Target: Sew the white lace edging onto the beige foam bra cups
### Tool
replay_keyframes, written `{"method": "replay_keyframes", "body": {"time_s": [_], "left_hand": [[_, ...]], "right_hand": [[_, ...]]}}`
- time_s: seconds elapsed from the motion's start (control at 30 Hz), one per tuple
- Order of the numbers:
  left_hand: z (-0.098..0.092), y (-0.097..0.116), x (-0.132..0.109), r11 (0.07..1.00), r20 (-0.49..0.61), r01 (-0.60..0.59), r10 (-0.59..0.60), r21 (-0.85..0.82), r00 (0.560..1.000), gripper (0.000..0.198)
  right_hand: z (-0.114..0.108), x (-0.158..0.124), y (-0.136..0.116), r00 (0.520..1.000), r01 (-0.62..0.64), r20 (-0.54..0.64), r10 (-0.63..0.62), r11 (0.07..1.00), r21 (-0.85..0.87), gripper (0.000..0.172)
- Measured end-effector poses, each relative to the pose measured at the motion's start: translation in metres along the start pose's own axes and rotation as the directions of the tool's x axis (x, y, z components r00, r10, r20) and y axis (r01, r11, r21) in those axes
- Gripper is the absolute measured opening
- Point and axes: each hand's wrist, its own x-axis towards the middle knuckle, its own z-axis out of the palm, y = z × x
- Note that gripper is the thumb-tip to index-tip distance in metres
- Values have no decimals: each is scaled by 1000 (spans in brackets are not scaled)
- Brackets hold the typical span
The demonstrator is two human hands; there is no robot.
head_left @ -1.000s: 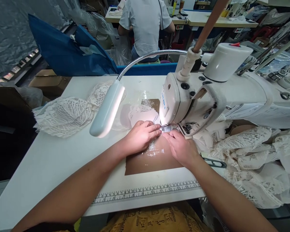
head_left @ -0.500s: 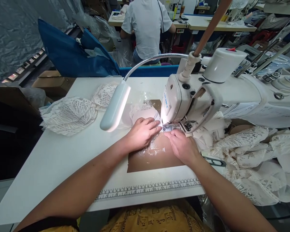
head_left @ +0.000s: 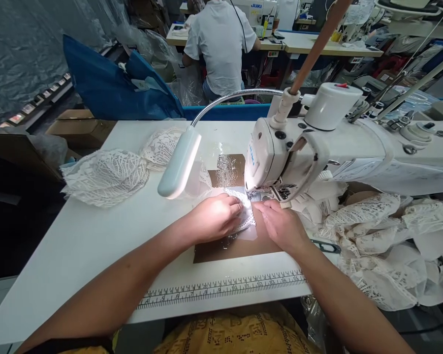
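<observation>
Under the sewing machine head (head_left: pixel 268 157) lies a white lace piece (head_left: pixel 248 216), its right edge close to the needle and presser foot. My left hand (head_left: pixel 219 216) has its fingers curled onto this lace, gripping it from the left. To the right of the needle, my right hand (head_left: pixel 282 223) is closed, thumb and forefinger together beside the presser foot. What lies between those fingertips, if anything, is too small to make out. A brown patch (head_left: pixel 214 250) with shiny clear tape covers the table below both hands.
A lamp (head_left: pixel 180 162) on a bent metal neck hangs left of the machine. Lace cups (head_left: pixel 105 177) lie at the table's left, and a heap of lace pieces (head_left: pixel 387 246) fills the right. A ruler strip (head_left: pixel 221 290) runs along the front edge. Another person (head_left: pixel 221 49) sits beyond.
My left hand has gone from fingers laid flat to curled on the lace. The lace has turned and come toward me, away from the back. My right hand stays beside the presser foot.
</observation>
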Motion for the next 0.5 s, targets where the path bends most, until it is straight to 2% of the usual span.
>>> {"method": "replay_keyframes", "body": {"time_s": [0.23, 0.37, 0.5], "left_hand": [[10, -1, 3, 999, 7, -35, 35, 1, 999, 27], [13, -1, 2, 1000, 13, -26, 26, 15, 1000, 28], [14, 0, 2, 999, 31, -15, 13, 52, 999, 27]], "right_hand": [[-8, -5, 1, 990, 128, -75, -116, 977, 174, 35], [-14, -6, 0, 982, 191, -29, -189, 960, 204, 31], [-16, -6, -1, 979, 190, 40, -200, 967, 172, 27]]}}
